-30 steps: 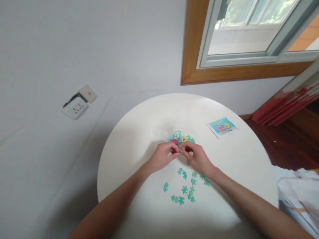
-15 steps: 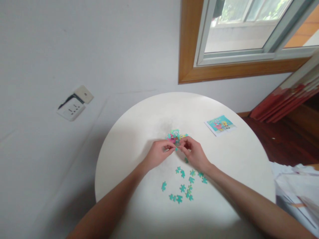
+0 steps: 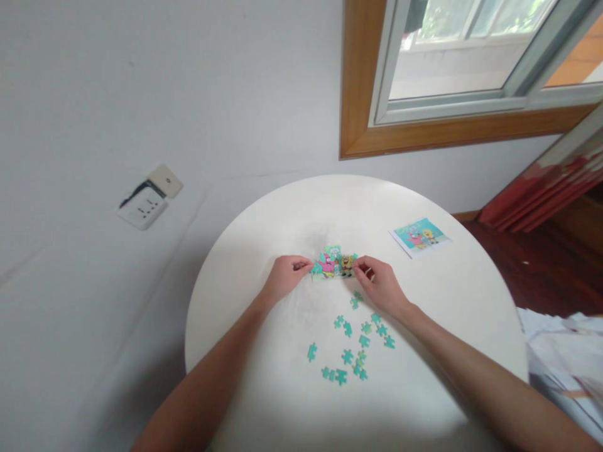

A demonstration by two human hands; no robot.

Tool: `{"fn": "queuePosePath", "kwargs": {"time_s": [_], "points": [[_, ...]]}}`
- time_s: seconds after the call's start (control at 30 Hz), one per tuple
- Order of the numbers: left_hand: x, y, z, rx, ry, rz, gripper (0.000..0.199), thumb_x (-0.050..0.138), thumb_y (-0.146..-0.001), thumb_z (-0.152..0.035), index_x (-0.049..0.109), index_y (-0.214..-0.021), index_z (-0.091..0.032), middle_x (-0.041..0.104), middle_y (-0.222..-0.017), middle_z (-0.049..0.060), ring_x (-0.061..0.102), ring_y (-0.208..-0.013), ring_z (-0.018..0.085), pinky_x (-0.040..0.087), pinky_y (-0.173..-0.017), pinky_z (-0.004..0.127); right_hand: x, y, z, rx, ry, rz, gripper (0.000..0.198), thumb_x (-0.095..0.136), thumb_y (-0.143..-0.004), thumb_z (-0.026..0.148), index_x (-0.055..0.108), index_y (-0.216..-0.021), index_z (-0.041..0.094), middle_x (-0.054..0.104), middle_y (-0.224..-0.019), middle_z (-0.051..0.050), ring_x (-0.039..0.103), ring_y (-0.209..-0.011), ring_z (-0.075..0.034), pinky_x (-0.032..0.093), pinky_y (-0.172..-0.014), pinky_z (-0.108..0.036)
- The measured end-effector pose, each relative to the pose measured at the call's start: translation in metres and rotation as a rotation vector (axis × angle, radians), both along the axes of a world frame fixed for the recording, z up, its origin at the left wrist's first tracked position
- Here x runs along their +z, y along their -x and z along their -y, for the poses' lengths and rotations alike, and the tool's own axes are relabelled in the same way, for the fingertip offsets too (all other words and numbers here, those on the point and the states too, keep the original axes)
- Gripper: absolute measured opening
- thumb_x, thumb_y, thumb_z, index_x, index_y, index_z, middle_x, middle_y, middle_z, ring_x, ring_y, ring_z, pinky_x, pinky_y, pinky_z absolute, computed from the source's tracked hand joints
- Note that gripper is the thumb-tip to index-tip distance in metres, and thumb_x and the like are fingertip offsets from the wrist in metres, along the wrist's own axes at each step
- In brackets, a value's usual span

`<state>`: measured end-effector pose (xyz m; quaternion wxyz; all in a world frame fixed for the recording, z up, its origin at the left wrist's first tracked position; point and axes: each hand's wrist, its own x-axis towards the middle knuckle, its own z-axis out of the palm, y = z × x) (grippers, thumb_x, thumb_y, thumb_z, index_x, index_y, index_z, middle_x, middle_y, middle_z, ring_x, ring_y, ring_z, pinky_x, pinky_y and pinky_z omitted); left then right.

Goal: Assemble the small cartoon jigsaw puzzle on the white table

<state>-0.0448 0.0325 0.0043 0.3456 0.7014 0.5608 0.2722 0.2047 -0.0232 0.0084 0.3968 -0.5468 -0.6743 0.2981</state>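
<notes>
A partly joined jigsaw puzzle with pink and yellow cartoon figures lies on the round white table. At its left edge my left hand pinches the puzzle between thumb and fingers. My right hand grips the opposite edge, beside the yellow figure. Both hands are closed. Several loose green puzzle pieces are scattered nearer to me, and a small cluster of pieces sits just below my right hand.
A picture card with the same cartoon figures lies at the table's right. Behind the table is a white wall with a socket and a wood-framed window. White papers are beside the table at the right.
My hands have moved apart, from close together at the puzzle's lower edge to its left and right edges. More of the puzzle's picture now shows. The view has shifted slightly.
</notes>
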Motion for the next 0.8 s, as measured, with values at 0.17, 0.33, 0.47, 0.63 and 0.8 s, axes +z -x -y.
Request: {"fn": "queuePosePath", "kwargs": {"time_s": [0.17, 0.33, 0.47, 0.63, 0.8], "points": [[0.002, -0.003, 0.002, 0.013, -0.004, 0.007, 0.016, 0.067, -0.079, -0.026, 0.079, -0.083, -0.016, 0.075, -0.074, 0.003, 0.064, -0.067, 0.016, 0.047, -0.063, 0.024, -0.004, -0.001, -0.001, 0.033, -0.034, 0.141, 0.018, 0.052, -0.092, 0.022, 0.069, -0.091, 0.019, 0.069, -0.08, -0.003, 0.058, -0.068, -0.016, 0.042, -0.066, -0.028], [0.0, -0.004, 0.004, -0.004, -0.046, -0.027, 0.013, 0.067, -0.079, -0.023, 0.078, -0.083, -0.016, 0.073, -0.072, 0.002, 0.061, -0.065, 0.014, 0.044, -0.06, 0.022, -0.004, -0.005, -0.003, 0.034, -0.033, 0.159, 0.018, 0.052, -0.092, 0.022, 0.07, -0.091, 0.019, 0.071, -0.082, -0.004, 0.059, -0.07, -0.016, 0.043, -0.066, -0.028], [-0.005, -0.004, 0.004, -0.007, -0.112, -0.056, 0.01, 0.068, -0.079, -0.02, 0.077, -0.081, -0.017, 0.072, -0.073, 0.001, 0.059, -0.065, 0.013, 0.044, -0.062, 0.022, -0.004, -0.008, -0.004, 0.022, -0.041, 0.15, 0.017, 0.052, -0.091, 0.022, 0.069, -0.089, 0.019, 0.07, -0.081, -0.004, 0.06, -0.07, -0.017, 0.043, -0.066, -0.028], [-0.011, -0.003, 0.003, -0.033, -0.191, -0.094, 0.007, 0.069, -0.078, -0.019, 0.076, -0.082, -0.018, 0.07, -0.075, 0.0, 0.058, -0.067, 0.013, 0.045, -0.067, 0.023, -0.003, -0.011, -0.005, 0.015, -0.073, 0.149, 0.017, 0.052, -0.089, 0.02, 0.068, -0.088, 0.019, 0.07, -0.081, -0.003, 0.059, -0.069, -0.016, 0.044, -0.067, -0.028], [-0.011, -0.002, 0.002, -0.045, -0.245, -0.097, 0.007, 0.07, -0.08, -0.018, 0.075, -0.084, -0.019, 0.069, -0.077, 0.0, 0.057, -0.067, 0.012, 0.044, -0.069, 0.023, -0.002, -0.019, -0.009, -0.019, -0.103, 0.129, 0.017, 0.052, -0.088, 0.021, 0.069, -0.088, 0.019, 0.069, -0.077, -0.003, 0.058, -0.065, -0.016, 0.045, -0.067, -0.028]]}}
